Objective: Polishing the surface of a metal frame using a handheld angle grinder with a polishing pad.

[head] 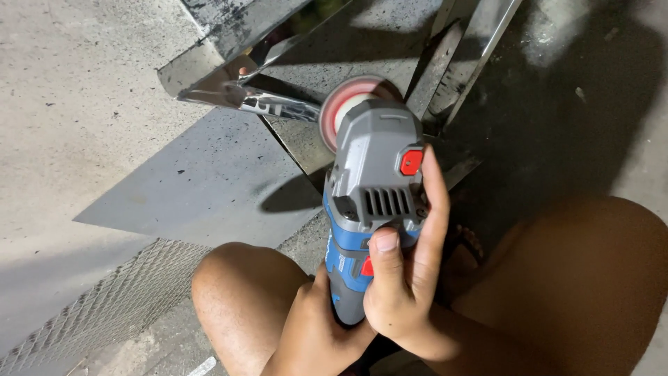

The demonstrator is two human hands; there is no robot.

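Bare concrete floor lies open at the left; crossed metal strips and a polished steel piece crowd the upper middle.

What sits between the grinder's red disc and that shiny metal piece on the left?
Nothing that the head view shows: the red disc of the grinder meets the shiny metal piece directly. Both hands grip the grinder's body.

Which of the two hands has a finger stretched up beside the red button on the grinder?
The right hand: its forefinger runs up beside the red button; the left hand grips the handle below.

pkgs: none | signs: none | screens: none | labels: none legible in head view
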